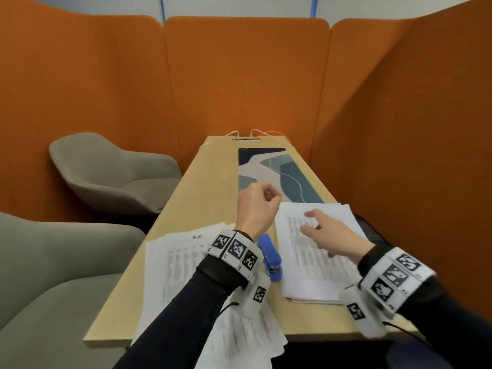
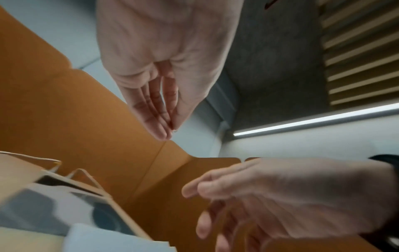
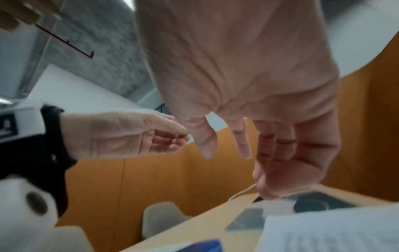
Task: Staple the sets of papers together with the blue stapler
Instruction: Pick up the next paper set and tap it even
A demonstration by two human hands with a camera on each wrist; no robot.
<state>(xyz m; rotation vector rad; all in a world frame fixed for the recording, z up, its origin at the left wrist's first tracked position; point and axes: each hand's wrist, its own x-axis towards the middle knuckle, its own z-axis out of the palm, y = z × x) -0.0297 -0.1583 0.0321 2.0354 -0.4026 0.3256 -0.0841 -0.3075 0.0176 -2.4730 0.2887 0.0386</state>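
Fingers (image 1: 269,194) of left hand (image 1: 255,209) curled, right hand (image 1: 330,235) spread above papers (image 1: 306,262)

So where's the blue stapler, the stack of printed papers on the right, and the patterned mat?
blue stapler (image 1: 270,257), head view, on its top arm.
stack of printed papers (image 1: 306,267), head view, on the top sheet.
patterned mat (image 1: 292,179), head view, on a dark blue patch.
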